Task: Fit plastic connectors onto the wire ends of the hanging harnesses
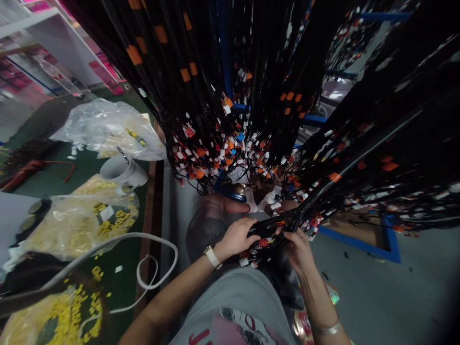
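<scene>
My left hand [237, 237], with a white watch on the wrist, is closed on a bundle of black wires [287, 225] ending in red, white and orange connectors. My right hand [298, 249], a thin bracelet on its wrist, grips the same bundle just to the right. The bundle runs up and right into a long black harness [377, 143]. Many more black wire harnesses [223, 96] with coloured tags hang in front of me. Their ends cluster just above my hands.
A green workbench [89, 167] at the left holds clear bags of yellow parts [79, 225], a white mug [124, 172] and a white hose [151, 239]. A blue frame [359, 242] lies on the grey floor at the right. My knees show below.
</scene>
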The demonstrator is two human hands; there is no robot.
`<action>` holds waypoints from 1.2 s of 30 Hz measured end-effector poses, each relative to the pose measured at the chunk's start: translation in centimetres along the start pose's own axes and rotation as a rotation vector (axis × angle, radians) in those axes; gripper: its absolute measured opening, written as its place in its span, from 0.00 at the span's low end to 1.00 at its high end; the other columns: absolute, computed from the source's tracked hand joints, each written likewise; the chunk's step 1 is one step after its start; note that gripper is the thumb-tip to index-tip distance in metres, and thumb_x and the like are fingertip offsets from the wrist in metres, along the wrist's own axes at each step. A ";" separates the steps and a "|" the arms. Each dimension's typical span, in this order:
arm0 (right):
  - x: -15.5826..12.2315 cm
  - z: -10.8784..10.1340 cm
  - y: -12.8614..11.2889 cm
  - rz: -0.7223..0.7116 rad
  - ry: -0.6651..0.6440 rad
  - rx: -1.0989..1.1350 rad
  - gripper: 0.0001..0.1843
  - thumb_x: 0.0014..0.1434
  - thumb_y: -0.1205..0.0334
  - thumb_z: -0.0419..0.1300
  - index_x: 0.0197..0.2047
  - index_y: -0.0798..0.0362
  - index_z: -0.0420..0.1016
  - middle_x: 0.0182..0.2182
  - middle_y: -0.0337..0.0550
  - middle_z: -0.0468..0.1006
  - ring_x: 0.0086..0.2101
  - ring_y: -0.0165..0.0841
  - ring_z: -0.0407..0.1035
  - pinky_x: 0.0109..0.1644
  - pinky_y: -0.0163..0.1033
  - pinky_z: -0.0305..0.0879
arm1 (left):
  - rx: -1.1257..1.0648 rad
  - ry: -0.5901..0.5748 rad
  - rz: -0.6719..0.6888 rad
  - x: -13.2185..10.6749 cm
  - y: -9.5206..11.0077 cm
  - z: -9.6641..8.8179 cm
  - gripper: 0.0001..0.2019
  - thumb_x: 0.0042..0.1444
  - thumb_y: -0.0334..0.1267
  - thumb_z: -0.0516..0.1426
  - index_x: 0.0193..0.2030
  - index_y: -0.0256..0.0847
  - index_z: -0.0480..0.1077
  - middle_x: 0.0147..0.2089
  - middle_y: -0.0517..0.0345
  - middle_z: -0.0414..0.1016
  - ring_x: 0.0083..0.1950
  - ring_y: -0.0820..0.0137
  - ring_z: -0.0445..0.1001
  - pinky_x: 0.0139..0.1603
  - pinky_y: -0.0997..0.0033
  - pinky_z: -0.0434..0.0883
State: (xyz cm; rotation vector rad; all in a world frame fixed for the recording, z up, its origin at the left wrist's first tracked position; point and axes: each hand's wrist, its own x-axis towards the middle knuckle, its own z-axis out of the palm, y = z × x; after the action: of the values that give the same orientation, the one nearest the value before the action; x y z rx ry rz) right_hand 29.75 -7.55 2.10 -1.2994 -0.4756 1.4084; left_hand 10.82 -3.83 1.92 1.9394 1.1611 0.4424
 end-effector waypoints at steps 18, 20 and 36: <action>1.4 -0.1 1.4 -0.218 0.192 -0.253 0.19 0.46 0.56 0.64 0.43 0.50 0.72 0.38 0.41 0.76 0.38 0.36 0.68 0.46 0.43 0.62 | -0.572 -0.216 -0.255 0.0 -1.3 -2.7 0.17 0.54 0.49 0.56 0.39 0.34 0.70 0.31 0.59 0.71 0.30 0.75 0.66 0.31 0.76 0.60; 1.1 -0.1 1.5 -0.342 0.291 -0.341 0.23 0.47 0.55 0.63 0.48 0.49 0.69 0.42 0.44 0.74 0.40 0.36 0.67 0.46 0.43 0.63 | -0.816 -0.218 -0.367 -0.1 -1.4 -2.8 0.21 0.52 0.52 0.57 0.41 0.33 0.71 0.31 0.58 0.71 0.30 0.75 0.66 0.31 0.76 0.61; -0.2 5.0 5.1 0.349 -0.218 0.172 0.19 0.54 0.45 0.59 0.39 0.52 0.75 0.32 0.43 0.80 0.33 0.38 0.74 0.39 0.45 0.70 | -1.336 -0.137 -0.500 -1.7 1.0 -2.4 0.24 0.56 0.54 0.54 0.49 0.36 0.70 0.45 0.47 0.75 0.45 0.67 0.73 0.47 0.67 0.67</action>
State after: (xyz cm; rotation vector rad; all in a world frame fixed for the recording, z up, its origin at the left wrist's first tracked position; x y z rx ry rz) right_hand 23.08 -7.49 -0.52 -1.1300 -0.2708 1.8526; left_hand 9.02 -4.40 4.31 0.4979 0.8235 0.5749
